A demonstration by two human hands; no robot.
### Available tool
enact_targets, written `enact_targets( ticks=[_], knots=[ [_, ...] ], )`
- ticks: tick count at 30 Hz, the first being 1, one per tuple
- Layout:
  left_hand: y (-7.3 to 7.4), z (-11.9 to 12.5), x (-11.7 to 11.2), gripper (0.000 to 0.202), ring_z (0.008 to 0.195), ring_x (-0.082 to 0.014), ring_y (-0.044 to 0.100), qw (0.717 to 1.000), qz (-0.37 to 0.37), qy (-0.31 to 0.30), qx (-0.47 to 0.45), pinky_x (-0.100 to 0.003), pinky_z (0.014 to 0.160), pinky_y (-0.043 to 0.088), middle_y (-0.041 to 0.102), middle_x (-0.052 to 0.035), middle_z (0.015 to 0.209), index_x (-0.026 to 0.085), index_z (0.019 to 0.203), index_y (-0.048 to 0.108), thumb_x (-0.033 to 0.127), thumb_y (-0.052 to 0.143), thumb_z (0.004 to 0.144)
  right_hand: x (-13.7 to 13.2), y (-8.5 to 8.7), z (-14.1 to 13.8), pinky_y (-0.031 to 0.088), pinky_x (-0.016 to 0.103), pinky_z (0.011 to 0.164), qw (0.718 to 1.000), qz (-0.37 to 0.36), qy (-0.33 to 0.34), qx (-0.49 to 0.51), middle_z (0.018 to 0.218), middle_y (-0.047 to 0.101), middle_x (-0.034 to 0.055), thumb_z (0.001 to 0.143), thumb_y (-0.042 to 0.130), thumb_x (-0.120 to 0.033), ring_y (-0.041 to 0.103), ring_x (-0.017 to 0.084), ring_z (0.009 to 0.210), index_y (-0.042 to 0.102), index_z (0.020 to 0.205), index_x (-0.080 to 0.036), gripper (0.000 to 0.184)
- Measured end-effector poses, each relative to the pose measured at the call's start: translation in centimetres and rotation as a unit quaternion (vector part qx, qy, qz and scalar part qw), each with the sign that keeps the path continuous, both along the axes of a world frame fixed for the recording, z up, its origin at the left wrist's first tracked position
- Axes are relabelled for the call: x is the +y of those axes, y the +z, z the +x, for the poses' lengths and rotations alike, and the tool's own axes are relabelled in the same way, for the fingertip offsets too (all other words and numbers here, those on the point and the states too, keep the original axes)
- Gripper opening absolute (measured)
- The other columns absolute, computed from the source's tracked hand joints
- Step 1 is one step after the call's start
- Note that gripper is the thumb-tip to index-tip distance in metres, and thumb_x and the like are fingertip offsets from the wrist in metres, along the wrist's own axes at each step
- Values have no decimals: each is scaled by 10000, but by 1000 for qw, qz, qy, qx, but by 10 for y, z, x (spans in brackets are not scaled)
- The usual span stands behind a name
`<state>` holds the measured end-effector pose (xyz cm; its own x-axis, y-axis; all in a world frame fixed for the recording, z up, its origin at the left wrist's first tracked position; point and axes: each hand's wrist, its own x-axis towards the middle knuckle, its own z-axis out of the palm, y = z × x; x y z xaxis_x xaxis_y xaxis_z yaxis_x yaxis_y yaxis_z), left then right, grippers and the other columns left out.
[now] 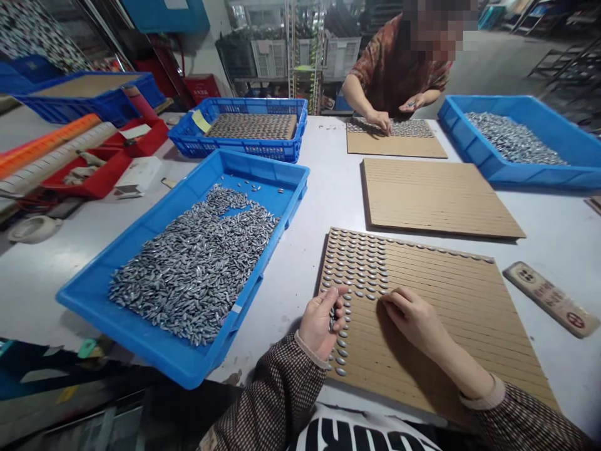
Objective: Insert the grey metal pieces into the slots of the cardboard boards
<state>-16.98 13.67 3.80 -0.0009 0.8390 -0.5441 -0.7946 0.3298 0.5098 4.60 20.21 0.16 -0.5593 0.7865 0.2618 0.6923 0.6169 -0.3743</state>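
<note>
A lined cardboard sheet lies on the table in front of me. Rows of small grey spindle-shaped metal pieces cover its left part, with a single line along the far edge. My left hand, over the sheet's left side, is curled round several loose grey pieces. At the end of a row, my right hand has thumb and fingers pinched together on the sheet, touching a grey piece. Left of my hands stands a blue tray with a heap of the same pieces.
Beyond my sheet lies a stack of lined cardboard. Across the table a person handles pieces on another sheet. A second blue tray stands far right, a blue crate far left. A printed block lies right.
</note>
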Motion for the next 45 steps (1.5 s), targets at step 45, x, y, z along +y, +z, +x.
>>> enact_targets(
  ticks=[45],
  knots=[
    [10, -12, 2, 195, 571, -67, 512, 997, 5, 72, -22, -138, 429, 318, 565, -10, 729, 144, 912, 559, 218, 669, 769, -19, -6, -48, 487, 256, 679, 997, -28, 17, 63, 858, 664, 68, 965, 435, -237, 623, 158, 753, 666, 959, -199, 234]
  ],
)
